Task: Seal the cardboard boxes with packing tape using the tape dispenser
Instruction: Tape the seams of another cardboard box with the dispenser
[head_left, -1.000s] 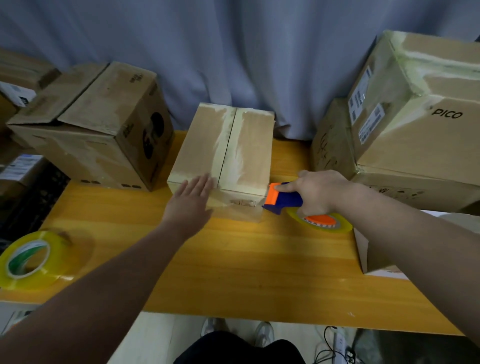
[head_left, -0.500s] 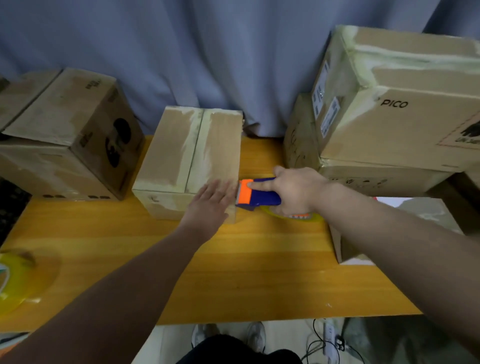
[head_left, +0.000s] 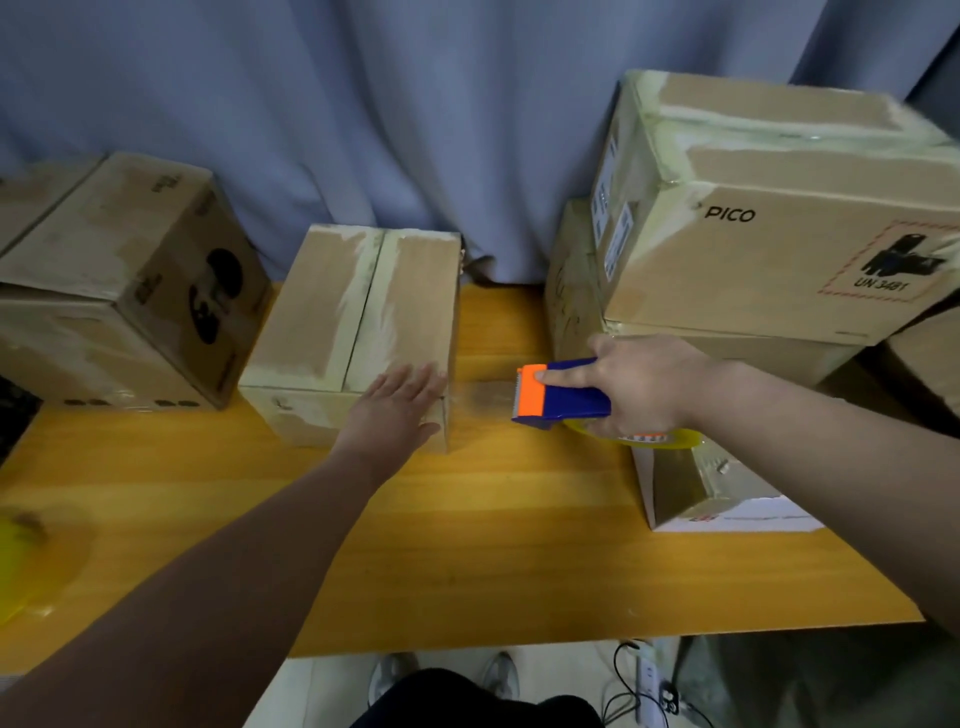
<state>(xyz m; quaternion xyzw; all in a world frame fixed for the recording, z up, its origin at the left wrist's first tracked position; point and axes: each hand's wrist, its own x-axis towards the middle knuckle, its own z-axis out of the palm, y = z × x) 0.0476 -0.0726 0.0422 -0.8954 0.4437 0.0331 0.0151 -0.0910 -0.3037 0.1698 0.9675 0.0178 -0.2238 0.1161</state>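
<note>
Your right hand (head_left: 644, 384), fingers closed around the tape dispenser (head_left: 563, 395), has moved away to the right of the cardboard box (head_left: 358, 322) at the back of the counter (head_left: 467, 545), so a strip of tape (head_left: 480, 397) now stretches between them. Your left hand (head_left: 395, 410), fingers straight, still presses the box's near corner; probably the cut comes next.

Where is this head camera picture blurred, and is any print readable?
Head view: the yellow tape roll at the left edge is smeared, and the left box is soft. Head view: the PICO box lettering is legible. Head view: the tape strip between the middle box and the tape dispenser shows only as a haze.
</note>
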